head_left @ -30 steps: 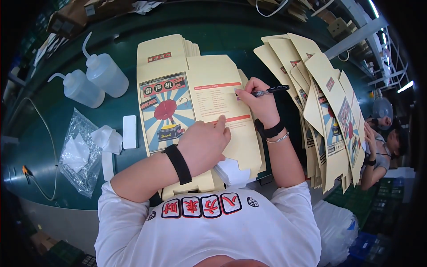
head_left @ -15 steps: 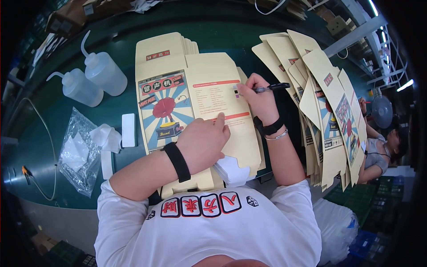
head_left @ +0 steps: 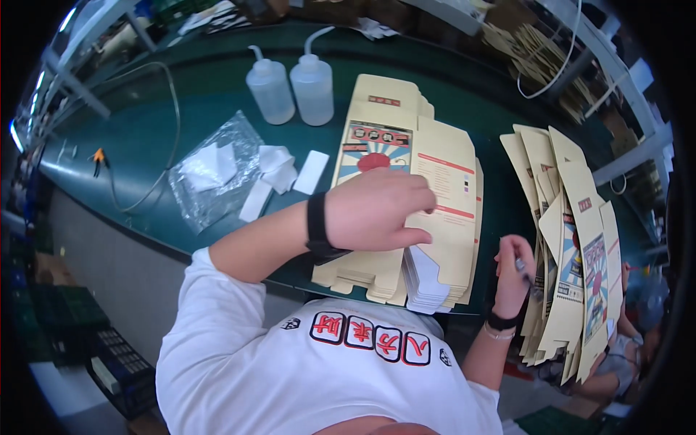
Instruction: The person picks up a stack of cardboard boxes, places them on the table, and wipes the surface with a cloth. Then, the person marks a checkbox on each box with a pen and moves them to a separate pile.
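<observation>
A stack of flat, unfolded cream cartons (head_left: 444, 210), printed with a red gramophone, lies on the table in front of me. My left hand (head_left: 377, 210) is over the top carton, palm down, thumb apart from the slightly bent fingers; I cannot tell whether it touches the card. To the right of this stack, my right hand (head_left: 512, 279) grips a black marker pen (head_left: 521, 268), a little smeared by motion. Beside that hand is a second, fanned-out pile of the same cartons (head_left: 569, 290). White sheets (head_left: 428, 286) stick out at the near edge of the first stack.
Two translucent squeeze bottles (head_left: 313, 90) stand behind and left of the stack. A clear plastic bag (head_left: 217, 174), crumpled white wipes (head_left: 277, 168) and a white block (head_left: 312, 172) lie nearer. A hose (head_left: 174, 123) curves at left. Another person (head_left: 620, 362) is partly visible at right.
My right hand has moved off the printed carton with the pen, down and right into the gap between the piles. My left hand has lifted its pointing finger away. The view has turned.
</observation>
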Motion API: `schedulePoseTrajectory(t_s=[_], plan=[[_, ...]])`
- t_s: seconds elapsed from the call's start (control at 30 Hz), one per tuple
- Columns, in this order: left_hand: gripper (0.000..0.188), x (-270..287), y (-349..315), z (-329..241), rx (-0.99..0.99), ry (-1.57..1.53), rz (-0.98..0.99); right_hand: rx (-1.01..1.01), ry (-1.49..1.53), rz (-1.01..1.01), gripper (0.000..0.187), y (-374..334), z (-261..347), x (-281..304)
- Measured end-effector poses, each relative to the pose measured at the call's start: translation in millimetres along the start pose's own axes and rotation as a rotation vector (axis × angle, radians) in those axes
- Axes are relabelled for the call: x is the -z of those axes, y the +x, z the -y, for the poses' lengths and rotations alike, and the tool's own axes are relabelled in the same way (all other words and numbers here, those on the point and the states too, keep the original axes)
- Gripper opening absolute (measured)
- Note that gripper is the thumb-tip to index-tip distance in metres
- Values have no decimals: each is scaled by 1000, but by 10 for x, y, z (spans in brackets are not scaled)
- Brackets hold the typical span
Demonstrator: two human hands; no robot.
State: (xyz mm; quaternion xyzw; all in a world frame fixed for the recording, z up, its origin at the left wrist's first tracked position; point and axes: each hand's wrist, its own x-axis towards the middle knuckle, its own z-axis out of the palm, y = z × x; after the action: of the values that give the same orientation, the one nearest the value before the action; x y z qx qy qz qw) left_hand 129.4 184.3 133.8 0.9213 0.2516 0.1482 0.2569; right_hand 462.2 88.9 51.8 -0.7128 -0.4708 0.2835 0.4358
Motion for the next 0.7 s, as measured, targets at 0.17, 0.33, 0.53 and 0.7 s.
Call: schedulePoseTrajectory(t_s=[0.17, 0.33, 0.53, 0.7], plan=[[44, -533, -944, 89, 44, -277, -411, 104, 111, -50, 19, -473, -312, 13], [51, -885, -1322, 93, 697, -1014, -507, 333, -111, 34, 27, -559, -657, -108], [43, -935, -1402, 109, 777, -1507, -438, 356, -292, 132, 34, -740, -626, -350], [49, -1121, -978, -26, 875, -1089, -124, 191, 34, 33, 47, -998, -1077, 70]])
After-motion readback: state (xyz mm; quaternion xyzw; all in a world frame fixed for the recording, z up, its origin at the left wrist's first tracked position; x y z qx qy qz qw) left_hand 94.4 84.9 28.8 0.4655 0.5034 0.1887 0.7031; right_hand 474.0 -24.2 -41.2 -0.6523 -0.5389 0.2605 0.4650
